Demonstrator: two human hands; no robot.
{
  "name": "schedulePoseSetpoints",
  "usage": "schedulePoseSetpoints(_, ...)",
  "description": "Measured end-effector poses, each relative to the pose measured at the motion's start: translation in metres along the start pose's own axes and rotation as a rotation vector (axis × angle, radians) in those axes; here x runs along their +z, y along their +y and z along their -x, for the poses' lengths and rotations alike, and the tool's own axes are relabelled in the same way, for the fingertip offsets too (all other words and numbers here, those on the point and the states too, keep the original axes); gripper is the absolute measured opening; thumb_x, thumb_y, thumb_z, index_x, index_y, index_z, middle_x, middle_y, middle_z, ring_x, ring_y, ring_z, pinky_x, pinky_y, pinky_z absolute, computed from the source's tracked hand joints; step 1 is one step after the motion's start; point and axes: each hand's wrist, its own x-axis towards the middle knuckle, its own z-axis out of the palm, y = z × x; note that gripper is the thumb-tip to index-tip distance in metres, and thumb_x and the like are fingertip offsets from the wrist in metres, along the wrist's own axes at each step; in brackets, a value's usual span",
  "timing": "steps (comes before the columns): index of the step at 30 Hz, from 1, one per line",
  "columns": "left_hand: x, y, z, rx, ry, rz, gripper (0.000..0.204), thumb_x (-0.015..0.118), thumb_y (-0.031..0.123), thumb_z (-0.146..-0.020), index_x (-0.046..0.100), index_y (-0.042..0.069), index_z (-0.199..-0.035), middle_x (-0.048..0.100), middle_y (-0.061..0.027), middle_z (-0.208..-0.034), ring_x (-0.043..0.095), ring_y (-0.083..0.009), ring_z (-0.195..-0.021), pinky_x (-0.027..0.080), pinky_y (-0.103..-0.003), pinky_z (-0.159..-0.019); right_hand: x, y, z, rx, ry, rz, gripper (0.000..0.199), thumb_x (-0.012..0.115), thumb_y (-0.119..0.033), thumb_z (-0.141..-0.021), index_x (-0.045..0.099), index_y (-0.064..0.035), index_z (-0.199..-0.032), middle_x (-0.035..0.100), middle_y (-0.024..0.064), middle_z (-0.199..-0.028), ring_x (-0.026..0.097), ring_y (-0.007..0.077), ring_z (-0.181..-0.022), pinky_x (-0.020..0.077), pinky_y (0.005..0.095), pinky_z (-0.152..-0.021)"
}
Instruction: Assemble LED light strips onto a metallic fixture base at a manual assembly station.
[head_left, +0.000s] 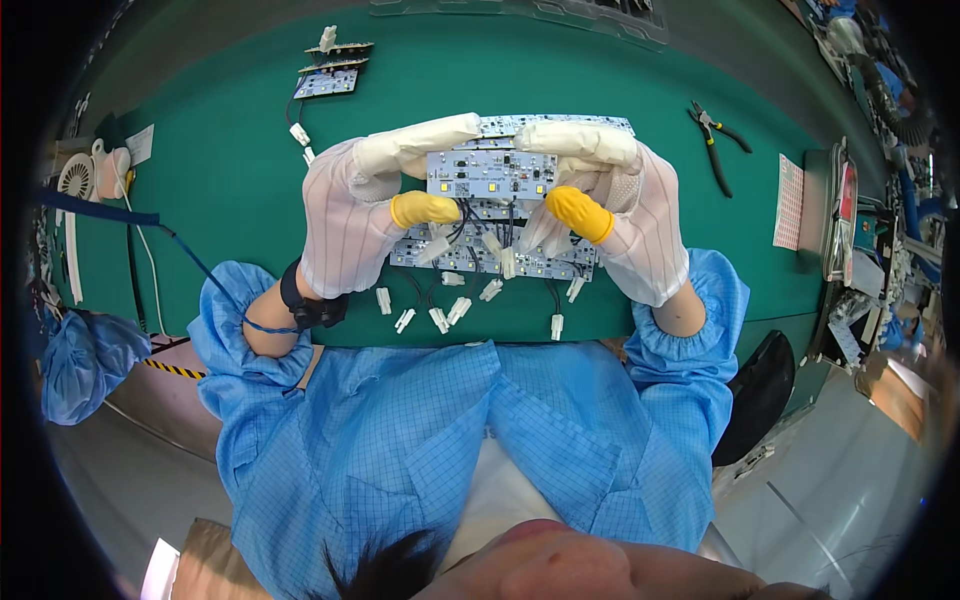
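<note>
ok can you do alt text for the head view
A person's left hand and right hand, in white striped gloves with yellow thumb covers, hold a pale rectangular circuit board over similar boards and white plastic connectors on a green tabletop. Black-and-yellow pliers lie to the right.

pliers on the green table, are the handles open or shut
Open: the pliers lie with their two handles spread apart. Whether the tips gape is too small to tell.

My left hand (pixel 345 212) and right hand (pixel 645 217) are wearing matt, striped cloth gloves (pixel 330 240) | yellow finger covers (pixel 425 209) are looking rubbery | circuit board (pixel 485 172) is looking hard, smooth | white connectors (pixel 557 327) are resembling plastic | tabletop (pixel 220 170) is looking matt | my sleeves (pixel 700 300) are creasing, woven cloth
</note>
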Motion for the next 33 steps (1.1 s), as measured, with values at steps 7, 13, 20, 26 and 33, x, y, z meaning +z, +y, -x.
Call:
schedulePoseSetpoints(7, 0.003, -0.006, 0.006, 0.057, 0.069, 0.169, 0.044, 0.078, 0.006, -0.071, 0.06, -0.006, -0.11, 0.065, -0.0126, -0.102, 0.064, -0.0195, -0.093, 0.055, -0.031, -0.081, 0.002, 0.0, 0.001, -0.015, -0.002, -0.121, 0.049, 0.071, -0.018, -0.084, 0.051, 0.0064, -0.121, 0.065, 0.0143, -0.083, 0.069, 0.0215, -0.07, 0.0574, 0.027, -0.059)
schedulePoseSetpoints(13, 0.004, -0.005, 0.006, 0.054, 0.089, 0.24, 0.045, 0.078, 0.006, -0.071, 0.059, -0.008, -0.11, 0.065, -0.0132, -0.103, 0.064, -0.0194, -0.094, 0.055, -0.032, -0.082, 0.003, -0.001, 0.0, -0.023, 0.005, -0.086, 0.049, 0.071, -0.018, -0.084, 0.051, 0.0064, -0.121, 0.065, 0.0152, -0.084, 0.069, 0.0217, -0.07, 0.0577, 0.0273, -0.059)
schedulePoseSetpoints(20, 0.0, 0.009, 0.001, -0.024, -0.018, 0.179, 0.054, 0.078, 0.015, -0.072, 0.059, -0.004, -0.119, 0.067, -0.0128, -0.102, 0.064, -0.0153, -0.093, 0.053, -0.026, -0.079, 0.0, 0.002, 0.0, 0.021, -0.034, -0.098, 0.048, 0.07, -0.02, -0.085, 0.051, 0.0061, -0.121, 0.066, 0.0172, -0.087, 0.068, 0.0205, -0.069, 0.0562, 0.0258, -0.057)
schedulePoseSetpoints(26, 0.0, 0.009, -0.001, 0.038, -0.004, -0.004, 0.048, 0.078, 0.02, -0.069, 0.065, -0.003, -0.109, 0.069, -0.0091, -0.103, 0.064, -0.013, -0.083, 0.05, -0.022, -0.07, 0.002, 0.005, 0.0, 0.059, 0.009, -0.172, 0.045, 0.067, -0.018, -0.086, 0.052, 0.0063, -0.121, 0.066, 0.0181, -0.087, 0.068, 0.0204, -0.066, 0.0553, 0.0251, -0.054)
schedulePoseSetpoints(33, -0.003, 0.007, -0.006, 0.157, -0.018, -0.227, 0.036, 0.074, 0.022, -0.074, 0.067, 0.0, -0.102, 0.069, -0.0058, -0.103, 0.063, -0.0139, -0.078, 0.049, -0.024, -0.068, 0.005, 0.002, 0.0, 0.007, 0.022, -0.105, 0.05, 0.069, -0.021, -0.085, 0.05, 0.0087, -0.12, 0.066, 0.0183, -0.088, 0.068, 0.022, -0.066, 0.0548, 0.0258, -0.052)
